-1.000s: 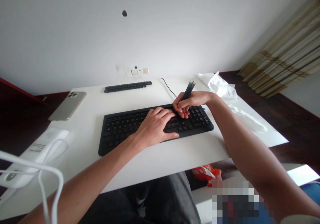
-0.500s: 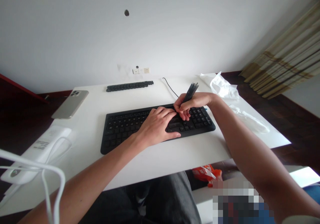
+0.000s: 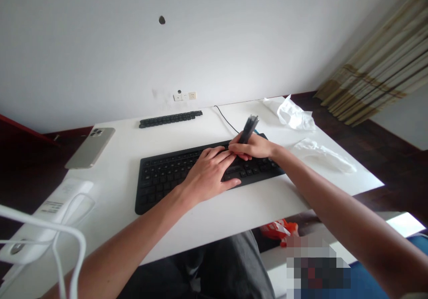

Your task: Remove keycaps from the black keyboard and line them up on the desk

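A black keyboard (image 3: 160, 179) lies across the white table in front of me. My left hand (image 3: 209, 172) rests on its middle, palm down, fingers stretched and thumb apart, holding nothing. Just right of those fingertips, my right hand (image 3: 252, 146) is closed around a slim dark tool (image 3: 248, 129). Its forked upper end sticks up out of the fist, while the lower end is hidden by my fingers, close to the keys. Behind the keyboard, loose black keycaps (image 3: 170, 119) are lined up in rows.
A phone (image 3: 90, 148) lies face down at the left. Nearer stands a white power strip (image 3: 50, 219) with white cables (image 3: 78, 245). Crumpled white wrapping (image 3: 294, 114) lies at the right. A black cable (image 3: 225, 118) runs behind the keyboard. A red bag (image 3: 279, 231) is below the table edge.
My right hand has turned on the keyboard, its wrist lower and the tool more upright, closer to my left fingertips. My left hand stays in place; the view has shifted slightly.
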A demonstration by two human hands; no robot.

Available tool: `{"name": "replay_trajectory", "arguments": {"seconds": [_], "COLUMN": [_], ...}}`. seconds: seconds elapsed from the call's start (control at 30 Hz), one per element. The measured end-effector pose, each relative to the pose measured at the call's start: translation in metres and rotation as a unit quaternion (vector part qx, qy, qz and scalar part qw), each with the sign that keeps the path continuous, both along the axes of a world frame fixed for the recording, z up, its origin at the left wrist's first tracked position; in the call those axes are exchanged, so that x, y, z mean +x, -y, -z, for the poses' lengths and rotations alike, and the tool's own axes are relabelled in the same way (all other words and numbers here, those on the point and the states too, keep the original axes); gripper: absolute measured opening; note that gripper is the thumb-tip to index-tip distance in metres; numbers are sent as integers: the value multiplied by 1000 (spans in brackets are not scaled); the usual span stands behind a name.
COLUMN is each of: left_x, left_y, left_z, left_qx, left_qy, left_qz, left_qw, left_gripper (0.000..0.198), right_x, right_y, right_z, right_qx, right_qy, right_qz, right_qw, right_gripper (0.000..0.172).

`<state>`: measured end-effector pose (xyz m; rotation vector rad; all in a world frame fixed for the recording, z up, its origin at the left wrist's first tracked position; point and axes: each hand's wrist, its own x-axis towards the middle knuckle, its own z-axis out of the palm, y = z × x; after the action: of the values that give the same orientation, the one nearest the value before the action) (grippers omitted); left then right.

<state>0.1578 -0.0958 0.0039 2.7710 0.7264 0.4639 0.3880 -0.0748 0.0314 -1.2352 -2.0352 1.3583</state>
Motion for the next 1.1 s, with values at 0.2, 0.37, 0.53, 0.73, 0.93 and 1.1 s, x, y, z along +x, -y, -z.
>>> {"name": "replay_trajectory", "arguments": {"seconds": [0.2,0.37,0.53,0.73,0.93,1.1], "left_x": [-3,-3,-4,-4,-4,-4], "left_y": [0,1,3,2,2,2], "left_z": [3,2,3,4,4,5], "left_qx": [2,-3,3,16,23,28], "left_qy": [-55,-79,-87,-113,-130,-128], "left_qz": [38,39,39,41,38,36], "left_qw": [998,996,995,993,990,991], "left_gripper": [88,90,91,99,99,98], "right_x": [-7,-6,-4,-5,-5,-6], "right_y": [13,9,9,8,8,8], "right_z": [17,24,26,28,28,27], "right_qx": [73,40,30,36,31,28], "right_qy": [-28,-67,-92,-118,-135,-139], "right_qz": [135,141,145,140,137,139], "right_qw": [988,987,985,983,981,980], "right_gripper": [51,51,52,52,52,51]}}
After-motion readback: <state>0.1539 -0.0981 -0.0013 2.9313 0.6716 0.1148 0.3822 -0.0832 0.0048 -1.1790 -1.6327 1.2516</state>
